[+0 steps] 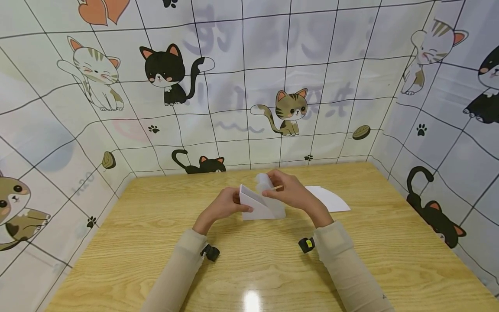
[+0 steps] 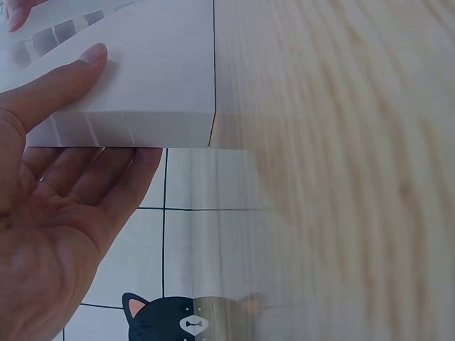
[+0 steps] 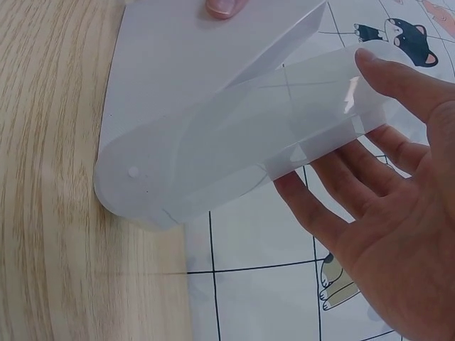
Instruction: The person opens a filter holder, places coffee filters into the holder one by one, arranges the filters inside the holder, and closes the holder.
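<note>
My left hand (image 1: 226, 203) grips a white slant-topped box (image 1: 253, 208) that stands on the table. In the left wrist view the thumb lies on the box's broad face (image 2: 156, 64), with the fingers behind its narrow side. A long translucent plastic case (image 3: 234, 135) with rounded ends leans at a slant against the box, its lower end near the tabletop. Thumb and fingers of my right hand (image 3: 391, 192) hold the upper end of this case. Seen from the head, the right hand (image 1: 290, 188) partly hides the case; whether the case is fastened to the box I cannot tell.
A white fan-shaped piece (image 1: 329, 200) lies on the wooden table (image 1: 175, 190), to the right behind my right forearm. A cat-patterned sheet (image 1: 234, 108) hangs along the table's back and sides.
</note>
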`<state>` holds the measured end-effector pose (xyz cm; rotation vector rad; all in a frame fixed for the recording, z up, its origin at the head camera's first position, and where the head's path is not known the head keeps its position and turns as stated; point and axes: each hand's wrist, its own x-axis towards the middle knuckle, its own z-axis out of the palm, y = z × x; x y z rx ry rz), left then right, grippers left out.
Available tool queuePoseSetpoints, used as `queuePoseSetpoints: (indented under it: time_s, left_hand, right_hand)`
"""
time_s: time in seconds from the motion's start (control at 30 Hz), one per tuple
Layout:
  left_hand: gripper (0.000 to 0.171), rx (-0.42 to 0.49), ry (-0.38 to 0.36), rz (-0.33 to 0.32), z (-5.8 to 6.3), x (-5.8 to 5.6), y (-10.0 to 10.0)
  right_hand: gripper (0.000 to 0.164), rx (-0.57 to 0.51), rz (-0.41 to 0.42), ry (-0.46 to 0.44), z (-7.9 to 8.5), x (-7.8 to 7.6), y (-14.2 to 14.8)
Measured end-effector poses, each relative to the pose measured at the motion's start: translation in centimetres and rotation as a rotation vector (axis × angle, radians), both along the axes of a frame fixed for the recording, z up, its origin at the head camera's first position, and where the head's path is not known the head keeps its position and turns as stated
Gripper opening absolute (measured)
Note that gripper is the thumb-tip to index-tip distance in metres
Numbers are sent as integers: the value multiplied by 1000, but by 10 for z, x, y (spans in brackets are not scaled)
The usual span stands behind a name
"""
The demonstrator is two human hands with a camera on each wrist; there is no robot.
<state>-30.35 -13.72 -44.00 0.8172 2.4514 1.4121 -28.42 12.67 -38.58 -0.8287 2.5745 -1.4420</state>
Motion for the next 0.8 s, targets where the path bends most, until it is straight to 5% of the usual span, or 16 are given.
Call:
queuePoseSetpoints:
  time_s: [0.8]
  left_hand:
    - [33, 10, -4, 0, 0, 0, 1]
  right_hand:
    - [42, 7, -13, -23, 3, 1, 2]
